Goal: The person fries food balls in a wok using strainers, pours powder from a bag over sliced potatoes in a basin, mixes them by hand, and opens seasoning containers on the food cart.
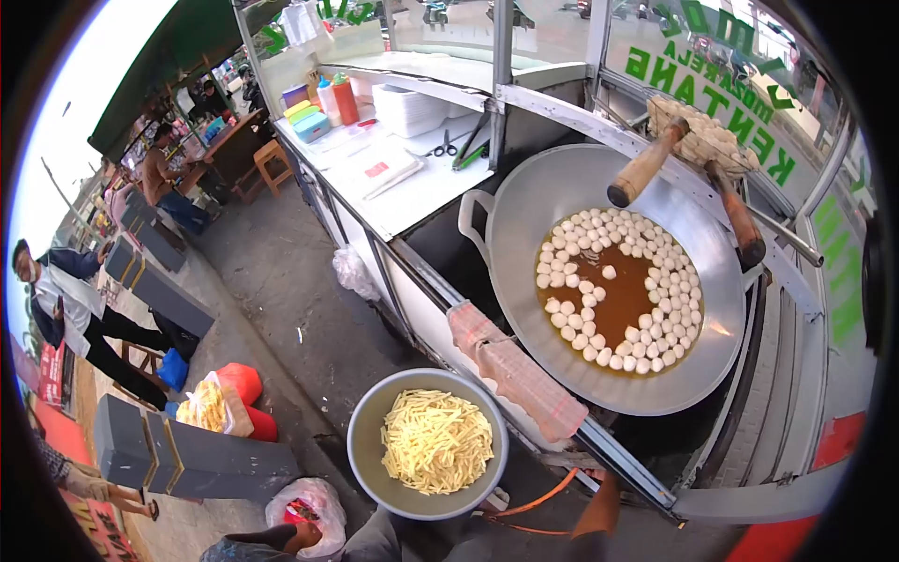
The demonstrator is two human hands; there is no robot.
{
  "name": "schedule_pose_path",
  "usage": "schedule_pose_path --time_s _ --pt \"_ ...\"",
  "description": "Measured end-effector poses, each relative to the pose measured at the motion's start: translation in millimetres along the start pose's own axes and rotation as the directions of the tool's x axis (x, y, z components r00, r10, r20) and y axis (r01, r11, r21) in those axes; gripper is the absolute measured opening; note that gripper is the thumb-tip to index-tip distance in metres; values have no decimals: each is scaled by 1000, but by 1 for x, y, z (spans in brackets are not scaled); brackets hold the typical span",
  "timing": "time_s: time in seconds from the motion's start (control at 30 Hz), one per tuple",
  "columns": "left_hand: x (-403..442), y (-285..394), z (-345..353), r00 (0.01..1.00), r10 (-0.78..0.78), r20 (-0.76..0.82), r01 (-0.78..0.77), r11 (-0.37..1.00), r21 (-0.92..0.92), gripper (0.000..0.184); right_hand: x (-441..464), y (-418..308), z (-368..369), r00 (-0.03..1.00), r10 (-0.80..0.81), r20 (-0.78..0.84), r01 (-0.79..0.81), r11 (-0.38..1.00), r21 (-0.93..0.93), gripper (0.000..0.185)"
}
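Note:
At the bottom left, my left hand is at the mouth of a clear plastic bag with something red inside; its fingers are too small and covered to make out. My right forearm reaches up to the cart's lower edge at the bottom, and the hand itself is hidden there. Between my arms stands a grey tub of pale cut fries. On the cart, a big metal wok holds brown oil with many white balls floating in it, mostly around the sides.
A checked cloth hangs over the cart's front rail. Wooden-handled strainers rest behind the wok. Scissors, tongs, sauce bottles and white boxes are on the counter. Grey posts and a standing person are left.

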State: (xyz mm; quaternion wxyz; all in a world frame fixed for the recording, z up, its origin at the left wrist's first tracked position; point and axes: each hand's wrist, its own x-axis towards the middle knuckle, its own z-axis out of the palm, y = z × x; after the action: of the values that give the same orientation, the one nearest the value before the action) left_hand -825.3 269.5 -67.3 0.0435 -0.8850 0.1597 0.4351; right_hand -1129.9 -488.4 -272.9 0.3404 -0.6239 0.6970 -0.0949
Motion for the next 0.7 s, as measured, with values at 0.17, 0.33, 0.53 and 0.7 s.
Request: schedule_pose_path --time_s 0.17,0.33,0.53,0.7 --pt "-11 12 35 996 -86 -8 85 994 -65 26 2 4 10 1000 5 31 -6 1000 28 26" --pt "-6 8 32 984 180 -9 -172 950 260 22 9 5 14 999 -3 43 2 1000 17 29" --pt "-5 23 30 966 -223 -131 168 927 -336 32 18 -4 7 998 1 65 -1 1000 0 33" --pt "-3 26 23 958 -270 -98 218 906 -363 31 22 -12 3 995 -7 97 10 999 -37 37"
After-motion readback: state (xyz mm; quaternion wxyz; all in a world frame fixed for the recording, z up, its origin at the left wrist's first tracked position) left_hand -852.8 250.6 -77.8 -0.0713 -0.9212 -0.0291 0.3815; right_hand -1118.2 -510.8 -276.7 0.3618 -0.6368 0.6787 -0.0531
